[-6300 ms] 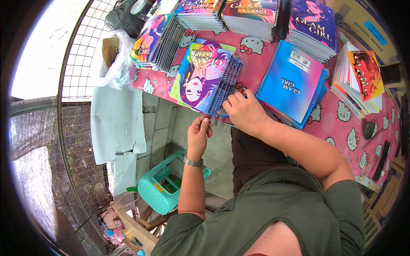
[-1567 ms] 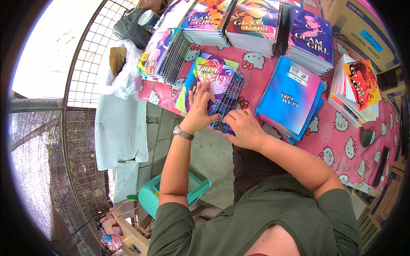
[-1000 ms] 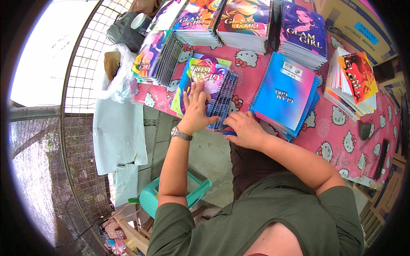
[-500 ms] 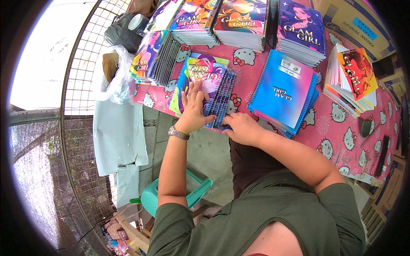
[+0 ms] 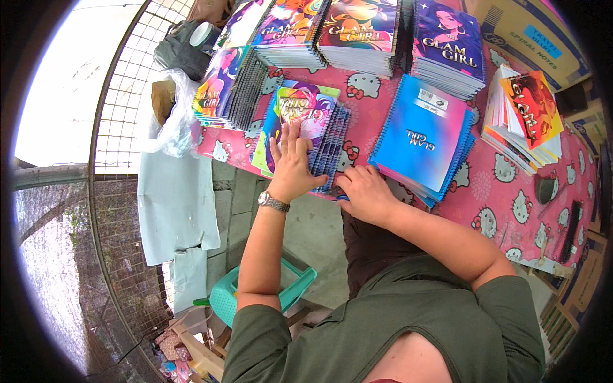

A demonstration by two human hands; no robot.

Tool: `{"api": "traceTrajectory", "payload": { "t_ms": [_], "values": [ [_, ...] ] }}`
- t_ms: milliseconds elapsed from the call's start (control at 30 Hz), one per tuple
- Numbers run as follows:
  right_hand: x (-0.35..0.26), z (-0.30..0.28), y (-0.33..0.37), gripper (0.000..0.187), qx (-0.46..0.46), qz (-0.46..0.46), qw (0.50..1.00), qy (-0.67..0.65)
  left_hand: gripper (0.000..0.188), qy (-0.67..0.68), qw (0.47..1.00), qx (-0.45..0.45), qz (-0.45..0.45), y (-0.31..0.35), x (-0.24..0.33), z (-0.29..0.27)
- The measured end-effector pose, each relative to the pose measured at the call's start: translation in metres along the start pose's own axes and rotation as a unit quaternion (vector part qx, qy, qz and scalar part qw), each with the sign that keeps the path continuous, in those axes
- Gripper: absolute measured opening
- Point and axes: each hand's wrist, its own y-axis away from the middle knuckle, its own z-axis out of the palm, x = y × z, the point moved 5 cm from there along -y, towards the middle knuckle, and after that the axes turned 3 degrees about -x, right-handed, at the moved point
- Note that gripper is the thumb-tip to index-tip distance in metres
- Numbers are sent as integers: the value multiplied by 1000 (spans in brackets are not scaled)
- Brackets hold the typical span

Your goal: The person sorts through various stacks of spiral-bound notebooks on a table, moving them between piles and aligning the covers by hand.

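My left hand (image 5: pixel 292 163) lies with fingers stretched over a small stack of spiral notebooks (image 5: pixel 295 115), its cover bright purple, pink and green. Their coiled edges fan out in steps toward the right. Close to the stack's lower right corner, at the table's front edge, my right hand (image 5: pixel 367 193) is closed, fingers bent together. A bit of something blue (image 5: pixel 343 198) shows under its fingertips; I cannot make out what it is. Right of the hands sits a stack of blue-and-pink spiral notebooks (image 5: pixel 418 140).
Taller notebook stacks (image 5: pixel 357 32) line the back, another (image 5: pixel 223 89) stands at left. A loose pile with a red-orange cover (image 5: pixel 531 108) leans at right. The pink patterned tablecloth (image 5: pixel 367 121) covers the table. A green plastic stool (image 5: pixel 223 297) stands below; cardboard boxes (image 5: pixel 530 38) are at far right.
My left hand has slid very slightly down and right on the notebooks. My right hand has barely moved; the blue bit under its fingertips shows more plainly.
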Motion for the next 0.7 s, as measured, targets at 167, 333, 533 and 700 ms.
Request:
{"api": "traceTrajectory", "payload": {
  "t_ms": [167,333,533,700],
  "values": [
    [-3,0,-3,37,-19,0,1000,11,75,0,1000,-3,-3,0,0,0],
    [13,22,-22,36,-251,121,953,-122,79,-20,1000,2,8,-3,1,1],
    [3,-1,10,34,-63,74,995,-39,127,-53,998,10,-15,-1,16,-2],
    [-1,-2,16,35,-17,38,999,4,140,-85,996,-16,-20,-1,13,0]
  ]
}}
